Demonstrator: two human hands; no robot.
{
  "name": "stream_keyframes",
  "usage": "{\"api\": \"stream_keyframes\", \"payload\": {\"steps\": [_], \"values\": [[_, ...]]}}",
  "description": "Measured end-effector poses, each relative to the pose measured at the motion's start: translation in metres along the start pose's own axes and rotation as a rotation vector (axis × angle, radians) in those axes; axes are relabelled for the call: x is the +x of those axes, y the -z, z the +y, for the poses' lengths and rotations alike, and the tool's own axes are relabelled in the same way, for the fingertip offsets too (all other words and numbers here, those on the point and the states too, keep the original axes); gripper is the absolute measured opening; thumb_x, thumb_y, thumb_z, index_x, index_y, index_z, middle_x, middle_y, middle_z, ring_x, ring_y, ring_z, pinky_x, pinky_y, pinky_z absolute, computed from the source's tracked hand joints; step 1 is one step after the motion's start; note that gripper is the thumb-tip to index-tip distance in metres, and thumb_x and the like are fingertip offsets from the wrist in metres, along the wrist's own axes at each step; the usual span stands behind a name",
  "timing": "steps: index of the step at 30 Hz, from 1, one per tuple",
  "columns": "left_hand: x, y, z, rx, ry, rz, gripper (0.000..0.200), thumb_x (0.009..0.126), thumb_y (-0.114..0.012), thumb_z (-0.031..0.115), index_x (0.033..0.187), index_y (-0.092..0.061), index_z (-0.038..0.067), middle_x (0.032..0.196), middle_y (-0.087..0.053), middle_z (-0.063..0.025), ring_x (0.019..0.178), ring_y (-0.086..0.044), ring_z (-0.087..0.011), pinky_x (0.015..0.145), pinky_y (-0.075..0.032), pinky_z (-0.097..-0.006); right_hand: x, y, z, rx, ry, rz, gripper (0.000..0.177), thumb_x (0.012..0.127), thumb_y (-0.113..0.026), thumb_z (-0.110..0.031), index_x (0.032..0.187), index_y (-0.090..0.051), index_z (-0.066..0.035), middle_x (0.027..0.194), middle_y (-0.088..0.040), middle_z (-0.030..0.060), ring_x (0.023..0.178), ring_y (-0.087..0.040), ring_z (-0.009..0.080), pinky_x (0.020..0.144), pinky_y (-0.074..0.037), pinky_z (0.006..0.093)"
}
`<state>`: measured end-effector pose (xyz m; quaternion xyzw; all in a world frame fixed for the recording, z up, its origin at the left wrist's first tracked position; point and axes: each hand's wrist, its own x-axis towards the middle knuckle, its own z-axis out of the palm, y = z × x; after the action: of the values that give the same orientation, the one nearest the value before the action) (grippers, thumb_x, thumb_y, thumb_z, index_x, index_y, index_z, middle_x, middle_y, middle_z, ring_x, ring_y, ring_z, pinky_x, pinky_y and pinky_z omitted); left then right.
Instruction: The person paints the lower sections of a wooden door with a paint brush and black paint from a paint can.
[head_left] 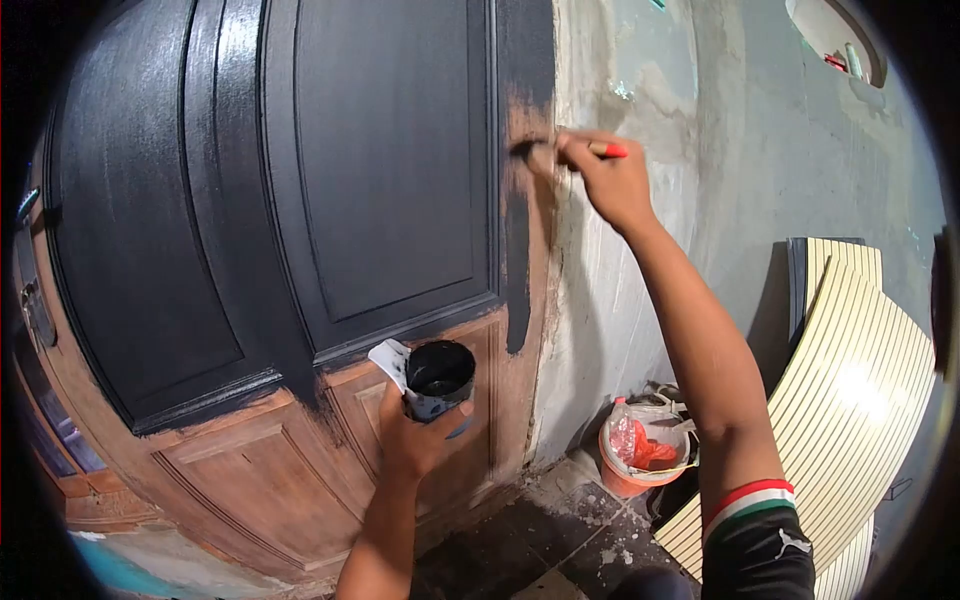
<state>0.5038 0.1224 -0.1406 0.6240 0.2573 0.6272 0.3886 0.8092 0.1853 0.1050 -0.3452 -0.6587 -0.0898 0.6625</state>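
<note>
A wooden door fills the left side; its upper part is coated black, its lower part and right edge are bare brown wood. My right hand is raised and grips a paintbrush with a red handle tip, its bristles pressed against the door's right frame where black meets bare wood. Lower down, my left hand holds a small cup of black paint with a white label, close in front of the unpainted lower panel.
A rough grey plaster wall stands right of the door. On the floor by the wall sits an orange bucket with red material inside. Cream ribbed panels lean at the right. The floor is dark tile.
</note>
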Motion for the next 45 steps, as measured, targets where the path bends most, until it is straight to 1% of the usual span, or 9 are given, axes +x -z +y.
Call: {"api": "stream_keyframes", "payload": {"steps": [4,10,15,23,26,31,33,41,45], "values": [[-0.001,0.003,0.0,0.012,0.005,0.002,0.065,0.08,-0.095,0.013,0.136,-0.064,0.004,0.124,-0.074,-0.008,0.112,-0.071,-0.0204,0.101,-0.057,-0.0375,-0.049,-0.008,0.021,-0.14,0.105,0.192,0.031,0.1,-0.08,-0.028,0.111,-0.084,0.0,0.092,-0.083,0.014,0.08,-0.077,0.0149,0.074,-0.059,0.0326],[-0.002,0.006,-0.003,0.004,-0.009,-0.014,0.065,0.08,-0.095,0.012,0.136,-0.064,0.003,0.124,-0.074,-0.0074,0.113,-0.07,-0.0201,0.101,-0.057,-0.0368,-0.254,-0.004,0.073,-0.1,-0.098,-0.451,0.022,0.099,-0.073,-0.022,0.091,-0.082,-0.004,0.081,-0.079,0.0158,0.073,-0.077,0.0206,0.072,-0.061,0.036],[-0.001,0.004,0.005,-0.037,-0.016,0.002,0.067,0.079,-0.095,0.01,0.137,-0.063,0.003,0.125,-0.074,-0.007,0.114,-0.07,-0.0202,0.104,-0.055,-0.0371,-0.124,-0.003,0.061,-0.223,-0.086,-0.419,0.035,0.098,-0.071,-0.031,0.077,-0.07,-0.003,0.061,-0.059,0.0144,0.054,-0.056,0.0191,0.056,-0.048,0.0405],[0.001,0.007,0.013,-0.089,0.083,0.032,0.067,0.077,-0.093,0.005,0.137,-0.064,0.003,0.127,-0.073,-0.0075,0.12,-0.068,-0.0231,0.11,-0.051,-0.0386,0.064,0.002,-0.002,0.026,0.157,0.244,0.028,0.098,-0.081,-0.027,0.111,-0.084,-0.002,0.092,-0.083,0.0136,0.082,-0.078,0.0175,0.079,-0.059,0.0313],[0.0,0.009,0.013,-0.028,0.018,0.035,0.068,0.077,-0.096,0.012,0.136,-0.064,0.003,0.124,-0.075,-0.0079,0.113,-0.072,-0.0215,0.101,-0.057,-0.0373,-0.024,0.007,0.046,-0.27,0.178,-0.044,0.024,0.099,-0.075,-0.024,0.106,-0.085,-0.003,0.1,-0.083,0.0164,0.085,-0.08,0.0235,0.078,-0.061,0.0348],[-0.001,0.013,-0.005,0.047,-0.045,0.029,0.072,0.074,-0.1,0.016,0.136,-0.065,0.002,0.122,-0.075,-0.0089,0.112,-0.072,-0.0216,0.1,-0.057,-0.0377,-0.119,0.038,0.046,-0.163,-0.325,-0.841,0.013,0.088,-0.075,-0.015,0.087,-0.083,-0.005,0.077,-0.078,0.0092,0.074,-0.077,0.0181,0.073,-0.06,0.0336],[-0.004,0.011,-0.009,0.083,-0.068,0.01,0.074,0.073,-0.101,0.018,0.136,-0.065,0.002,0.121,-0.075,-0.0093,0.112,-0.072,-0.0215,0.101,-0.057,-0.0378,-0.091,0.034,0.069,-0.172,-0.155,-0.89,0.013,0.088,-0.075,-0.013,0.081,-0.079,-0.002,0.079,-0.079,0.0104,0.076,-0.077,0.0193,0.074,-0.06,0.0345],[-0.013,0.006,-0.027,0.253,-0.211,-0.154,0.07,0.071,-0.101,0.018,0.131,-0.069,0.0,0.125,-0.073,-0.0109,0.116,-0.071,-0.0237,0.103,-0.055,-0.0395,0.124,0.029,-0.036,0.17,0.111,0.137,0.02,0.098,-0.079,-0.016,0.104,-0.084,0.003,0.096,-0.083,0.0114,0.087,-0.078,0.017,0.081,-0.061,0.0316],[-0.012,-0.016,-0.006,0.019,0.019,-0.203,0.07,0.074,-0.101,0.015,0.133,-0.068,-0.001,0.125,-0.073,-0.0091,0.116,-0.07,-0.0211,0.104,-0.054,-0.0373,0.068,0.009,0.002,-0.068,0.241,0.074,0.026,0.104,-0.074,-0.028,0.108,-0.086,-0.006,0.086,-0.082,0.0073,0.078,-0.074,0.011,0.074,-0.058,0.0302]]}}
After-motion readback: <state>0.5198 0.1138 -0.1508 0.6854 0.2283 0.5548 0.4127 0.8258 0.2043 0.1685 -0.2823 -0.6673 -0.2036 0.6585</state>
